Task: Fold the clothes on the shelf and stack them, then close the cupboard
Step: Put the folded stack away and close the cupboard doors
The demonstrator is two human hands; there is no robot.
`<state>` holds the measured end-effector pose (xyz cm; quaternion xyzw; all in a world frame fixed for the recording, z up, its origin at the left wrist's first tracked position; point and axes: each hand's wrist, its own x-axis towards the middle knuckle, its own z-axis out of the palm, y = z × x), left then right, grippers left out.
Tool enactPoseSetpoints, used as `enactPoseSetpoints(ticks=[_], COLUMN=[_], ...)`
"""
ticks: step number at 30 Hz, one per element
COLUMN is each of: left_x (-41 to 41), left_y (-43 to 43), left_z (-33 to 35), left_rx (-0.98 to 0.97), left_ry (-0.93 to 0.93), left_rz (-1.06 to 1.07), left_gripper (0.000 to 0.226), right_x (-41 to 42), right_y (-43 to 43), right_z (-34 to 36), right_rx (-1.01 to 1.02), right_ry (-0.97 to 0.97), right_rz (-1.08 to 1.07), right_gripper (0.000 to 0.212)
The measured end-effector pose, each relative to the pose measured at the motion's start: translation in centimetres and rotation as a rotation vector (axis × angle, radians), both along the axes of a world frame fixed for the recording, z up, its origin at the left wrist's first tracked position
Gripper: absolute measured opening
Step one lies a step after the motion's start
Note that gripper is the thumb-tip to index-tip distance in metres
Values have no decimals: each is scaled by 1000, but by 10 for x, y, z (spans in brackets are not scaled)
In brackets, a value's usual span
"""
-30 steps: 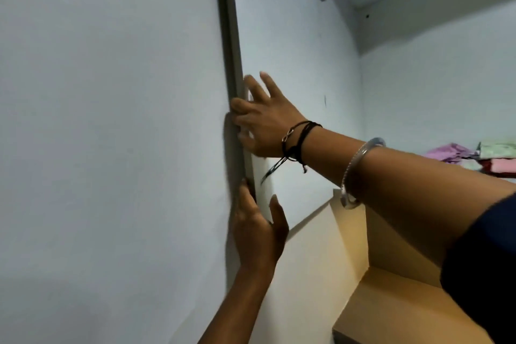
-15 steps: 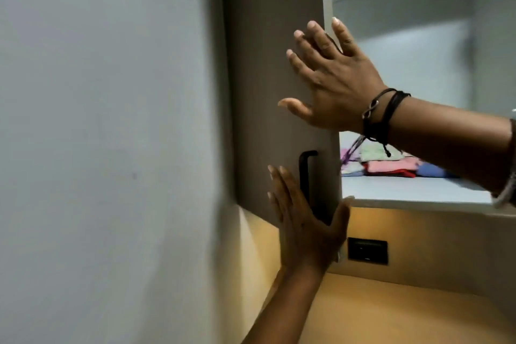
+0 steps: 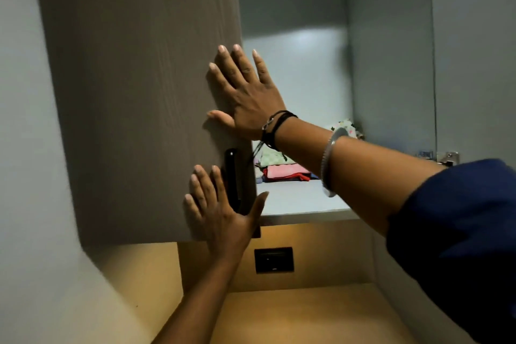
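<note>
Shelf [image 3: 301, 201] with stacked clothes [image 3: 287, 172] lies right of left hand [image 3: 220, 212] and right hand [image 3: 245, 95]. Both flat, fingers straight, on upright cupboard door [image 3: 134, 92].

Home storage nook — wall cupboard [image 3: 145, 92], folded clothes [image 3: 282, 169], wall socket [image 3: 273, 259]

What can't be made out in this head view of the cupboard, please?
Head view:
- Clothes stack: partly covered by the right forearm and the cupboard door, so its pieces cannot be counted.
- Black door handle: its lower end is behind the left hand.
- The door's top: cut off by the picture's upper edge.
- Dark wall plate below the shelf: too dim to identify.
</note>
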<state>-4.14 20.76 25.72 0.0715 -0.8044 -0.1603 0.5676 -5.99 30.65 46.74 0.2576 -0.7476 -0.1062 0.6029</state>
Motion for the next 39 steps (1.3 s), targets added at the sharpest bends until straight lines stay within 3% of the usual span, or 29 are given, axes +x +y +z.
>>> enactPoseSetpoints(ticks=[7,13,17,20,24,27,29,31,32,33,35,37,39], left_x=[-12,24,80,129,197,244,266,283,291,299,306,305,298], left_y=[1,-9,3,43,124,195,240,284,304,321,346,357,356], left_z=[1,9,26,59,108,134,142,146,147,149,154,158,161], left_rx=[-31,-47,64,-77,-370,-643,-823,-943,-985,-1017,-1060,-1099,-1121], left_ry=[-51,-131,29,159,308,384,418,422,406,376,287,185,121], left_rz=[37,-149,-341,-488,-722,-795,-777,-773,-765,-749,-716,-685,-633], left_gripper=[101,86,73,63,67,66,65,66,67,68,71,74,78], right_x=[-23,7,63,135,251,310,328,337,338,337,333,326,328], right_y=[-4,11,50,89,166,234,275,313,331,348,361,364,359], right_z=[-8,-33,-62,-80,-119,-145,-159,-170,-172,-174,-174,-180,-184], right_rx=[-36,14,-101,-193,-304,-421,-479,-644,-780,-941,-1313,-1420,-1417], right_ry=[-54,-190,-298,-325,-29,207,362,486,498,460,119,-338,-585], right_rz=[14,-3,-17,-30,186,138,68,-87,-139,-155,96,465,647], right_gripper=[83,81,79,72,23,35,31,24,31,44,62,57,59])
